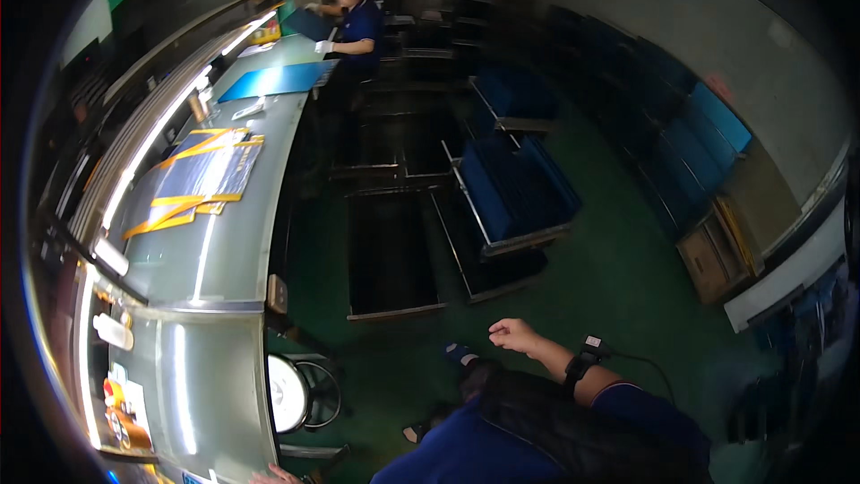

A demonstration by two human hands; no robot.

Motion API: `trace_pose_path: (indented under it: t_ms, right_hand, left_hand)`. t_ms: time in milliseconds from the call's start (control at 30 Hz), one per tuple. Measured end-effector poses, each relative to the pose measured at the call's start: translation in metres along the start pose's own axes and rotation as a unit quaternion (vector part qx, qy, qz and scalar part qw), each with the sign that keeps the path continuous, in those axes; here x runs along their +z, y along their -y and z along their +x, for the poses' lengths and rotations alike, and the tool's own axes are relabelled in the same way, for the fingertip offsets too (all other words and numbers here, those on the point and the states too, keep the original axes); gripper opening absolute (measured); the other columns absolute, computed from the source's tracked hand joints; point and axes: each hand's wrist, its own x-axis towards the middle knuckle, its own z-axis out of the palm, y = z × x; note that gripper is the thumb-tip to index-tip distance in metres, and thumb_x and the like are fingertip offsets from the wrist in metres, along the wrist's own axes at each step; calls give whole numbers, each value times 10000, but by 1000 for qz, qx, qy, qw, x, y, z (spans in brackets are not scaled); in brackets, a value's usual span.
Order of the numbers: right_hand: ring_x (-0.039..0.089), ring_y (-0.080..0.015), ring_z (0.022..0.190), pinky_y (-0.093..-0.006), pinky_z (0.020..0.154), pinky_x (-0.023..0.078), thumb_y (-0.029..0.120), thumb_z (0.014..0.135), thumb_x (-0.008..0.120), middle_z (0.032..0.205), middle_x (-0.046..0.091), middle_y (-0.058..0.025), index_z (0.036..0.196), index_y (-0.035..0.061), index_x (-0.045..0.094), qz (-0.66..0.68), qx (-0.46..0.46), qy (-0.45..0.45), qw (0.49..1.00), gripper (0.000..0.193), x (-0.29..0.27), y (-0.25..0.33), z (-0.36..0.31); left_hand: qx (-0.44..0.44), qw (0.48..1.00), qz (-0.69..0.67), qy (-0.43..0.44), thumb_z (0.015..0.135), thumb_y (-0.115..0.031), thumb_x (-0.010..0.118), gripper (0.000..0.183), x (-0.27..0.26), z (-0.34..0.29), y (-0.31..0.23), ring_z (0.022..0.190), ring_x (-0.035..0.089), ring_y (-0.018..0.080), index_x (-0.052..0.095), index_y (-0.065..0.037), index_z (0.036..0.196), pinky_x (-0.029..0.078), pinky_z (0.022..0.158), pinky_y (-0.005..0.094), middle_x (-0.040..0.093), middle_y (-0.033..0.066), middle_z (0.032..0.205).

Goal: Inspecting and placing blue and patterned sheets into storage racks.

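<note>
My right hand (512, 335) hangs over the green floor in front of my body, fingers loosely curled, with nothing visible in them. A black band with a small white-topped device (591, 345) and a cable sits on that forearm. Only part of my left hand (274, 476) shows at the lower edge, beside the near end of the lit worktable (228, 376); its fingers look stretched out and hold nothing that I can see. Closest to it stands a round white-topped stool (287, 394). Farther along the table lie clear sleeves with yellow-orange edges (210, 170) and a blue sheet (273, 81).
At the table's far end a person (358, 31) in white gloves handles a dark panel (307, 24). Carts with blue panels (515, 188) and low dark platforms (394, 251) stand on the floor ahead. A cardboard box (712, 255) and blue panels (717, 116) line the right wall.
</note>
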Motion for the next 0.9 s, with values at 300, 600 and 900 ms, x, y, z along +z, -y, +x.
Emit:
trace_pose_path:
  t_ms: [300,600,900]
  right_hand:
    - [588,-110,680,-253,552,460,59,746,619,785,647,-31,905,10,665,144,-120,-231,955,172,-201,16,116]
    - [573,-375,997,-453,876,456,104,821,527,1068,610,-201,1109,9,601,-161,-16,-514,842,312,-396,8,379]
    - [555,-317,1063,-432,857,484,130,840,566,1122,583,-152,1130,33,530,-363,130,-421,821,308,-409,30,444]
  left_hand:
    - [34,931,-296,211,828,-419,526,603,-75,37,-117,968,538,477,527,93,1147,462,802,558,575,295,1039]
    - [183,741,-538,357,829,-272,648,339,-165,24,-257,767,600,328,638,21,999,470,717,406,651,208,845]
    - [90,705,-448,543,768,-260,702,407,-290,44,-335,734,688,209,639,16,1061,536,666,310,691,160,804]
